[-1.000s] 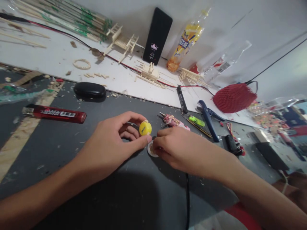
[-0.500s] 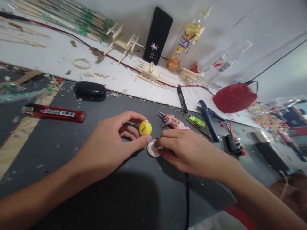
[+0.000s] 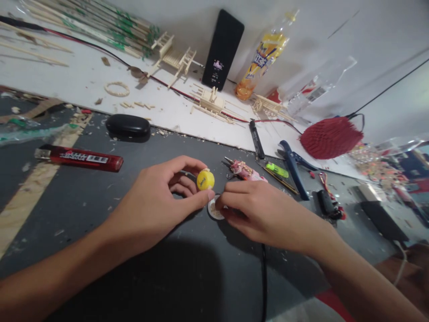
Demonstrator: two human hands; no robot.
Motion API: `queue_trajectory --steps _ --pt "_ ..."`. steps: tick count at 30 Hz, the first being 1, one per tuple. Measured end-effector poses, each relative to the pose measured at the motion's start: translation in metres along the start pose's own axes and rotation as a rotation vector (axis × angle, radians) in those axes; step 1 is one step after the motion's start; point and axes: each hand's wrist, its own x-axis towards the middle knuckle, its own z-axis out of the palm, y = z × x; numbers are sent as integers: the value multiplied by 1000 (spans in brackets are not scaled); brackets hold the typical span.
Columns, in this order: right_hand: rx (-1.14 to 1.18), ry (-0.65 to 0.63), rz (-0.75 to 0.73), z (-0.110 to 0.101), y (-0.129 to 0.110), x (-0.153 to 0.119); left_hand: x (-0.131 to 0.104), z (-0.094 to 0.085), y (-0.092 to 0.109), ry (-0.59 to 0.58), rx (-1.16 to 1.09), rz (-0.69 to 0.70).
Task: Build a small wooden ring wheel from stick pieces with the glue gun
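Not a lot has moved since the earliest frame: the right hand [image 3: 264,214] has slid a touch off the little white dish [image 3: 213,211], so more of the dish shows now, and the whole view has shifted slightly. The left hand [image 3: 157,201] looks pretty much the same as before.

Left hand's got a yellow cap [image 3: 205,179] with dark writing on it, pinched between thumb and fingers, so that grip is closed around it. The cap is up beside the dish, just above its left edge as you look at it. Right hand has its fingers curled and bunched at the dish, but the tips are hidden, so I can't tell how tightly they're closed or if they've got hold of anything.

Right behind that hand there's a pink tool [image 3: 246,171] with a pointy metal tip, lying on the dark table [image 3: 161,277]. Near it are a bright green marker [image 3: 276,170] and some blue cutters [image 3: 293,167]. Over to the left, a red lighter [image 3: 83,159] and a black case [image 3: 128,127]. Further back, a black phone [image 3: 223,49] leans on the wall next to a drink bottle [image 3: 263,58], and a small wooden cart [image 3: 211,102] sits in front of them.
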Motion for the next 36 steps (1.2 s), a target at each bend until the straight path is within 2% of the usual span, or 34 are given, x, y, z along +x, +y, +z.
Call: queue_trajectory --steps 6,15,19,25,28,32,36 --pt "33 -103 3 -4 1 7 1 1 -1 -10 1 -12" --pt "27 93 16 1 8 -2 0 1 -1 -21 -22 -13" --pt "11 69 9 1 7 -6 -2 1 -1 -16 -16 -6" --pt "-38 25 107 5 2 5 -1 0 0 -19 -14 -8" --pt "-56 40 107 9 1 8 0 0 0 -14 -13 -10" --pt "6 164 56 6 1 1 1 1 0 -1 -16 -12" --pt "320 390 103 1 -2 -11 -1 2 2 -2 -56 4"
